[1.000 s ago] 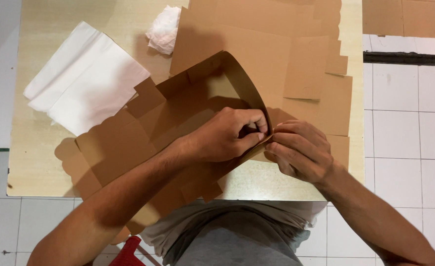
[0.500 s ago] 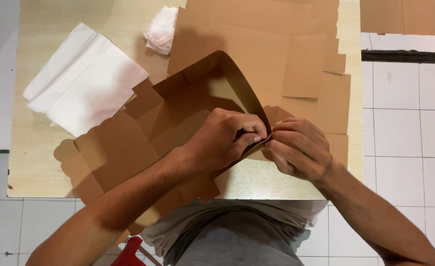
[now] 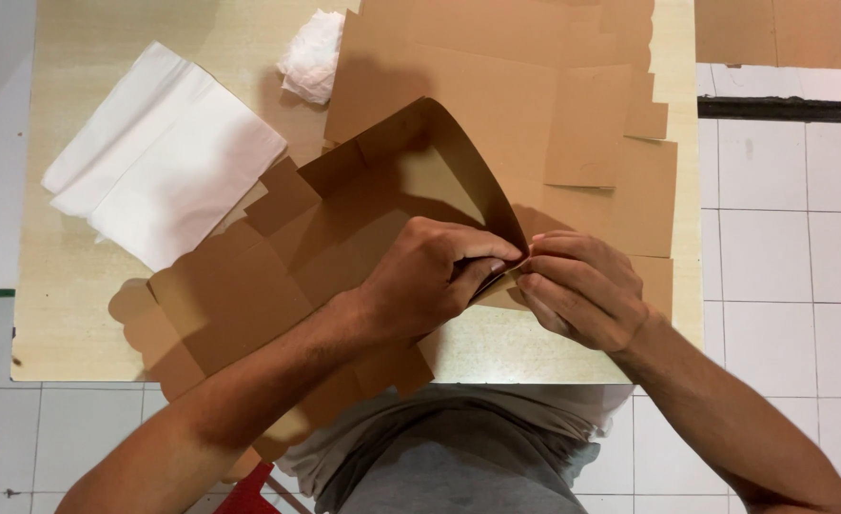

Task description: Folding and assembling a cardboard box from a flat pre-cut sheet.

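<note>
A brown die-cut cardboard box blank (image 3: 249, 276) lies on the light wooden table (image 3: 68, 314) in front of me. One of its panels (image 3: 440, 162) is bent up into a curve. My left hand (image 3: 430, 276) pinches the near end of that curved panel, fingers closed on it. My right hand (image 3: 582, 286) meets it from the right, fingertips pressing the same cardboard edge. Both hands touch each other at the fold.
A stack of flat brown cardboard blanks (image 3: 535, 105) covers the far right of the table. A folded white sheet (image 3: 164, 157) lies at the left and a crumpled white wad (image 3: 311, 52) at the far edge. White floor tiles (image 3: 792, 266) surround the table.
The curved panel has been bent slightly further over and both hands have shifted a little along the fold. The rest of the table is unchanged.
</note>
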